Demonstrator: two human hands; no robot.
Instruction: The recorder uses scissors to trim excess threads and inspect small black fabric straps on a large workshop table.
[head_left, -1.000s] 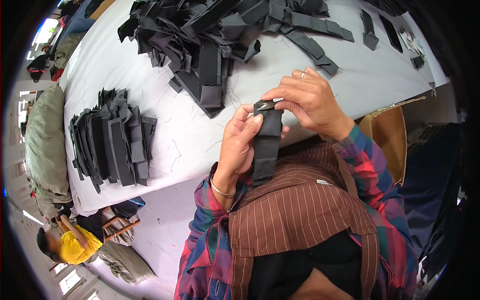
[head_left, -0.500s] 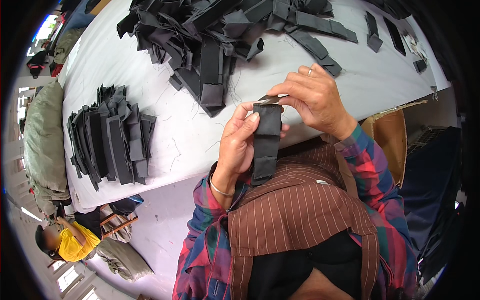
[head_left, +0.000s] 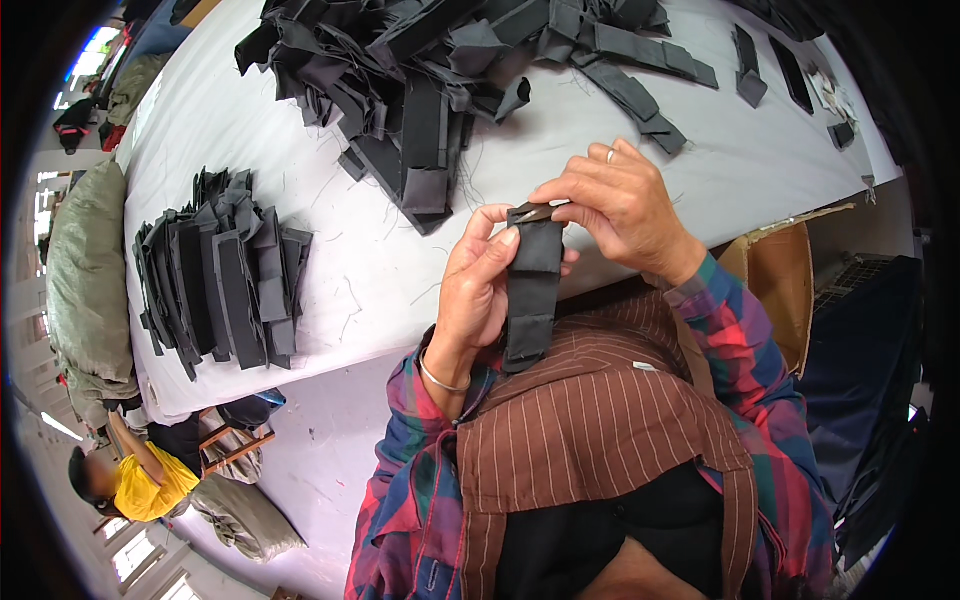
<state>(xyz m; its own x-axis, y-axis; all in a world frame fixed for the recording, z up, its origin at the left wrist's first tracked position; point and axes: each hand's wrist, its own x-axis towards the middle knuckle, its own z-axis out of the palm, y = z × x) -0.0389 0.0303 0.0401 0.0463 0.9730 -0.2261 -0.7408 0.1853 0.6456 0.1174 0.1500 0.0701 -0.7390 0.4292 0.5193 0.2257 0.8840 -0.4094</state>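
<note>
Matt black cloth strip (head_left: 532, 290), frayed cloth pile (head_left: 440, 70), smooth white cloth table (head_left: 600, 170).

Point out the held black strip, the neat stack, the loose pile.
black strip (head_left: 532, 300), head view, mid-length.
neat stack (head_left: 225, 275), head view, centre of the top pieces.
loose pile (head_left: 440, 70), head view, middle.

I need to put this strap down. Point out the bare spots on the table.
Bare white table lies between the neat stack on the left and the hands, and right of the right hand toward the table edge. The far side is crowded by the loose pile.
</note>
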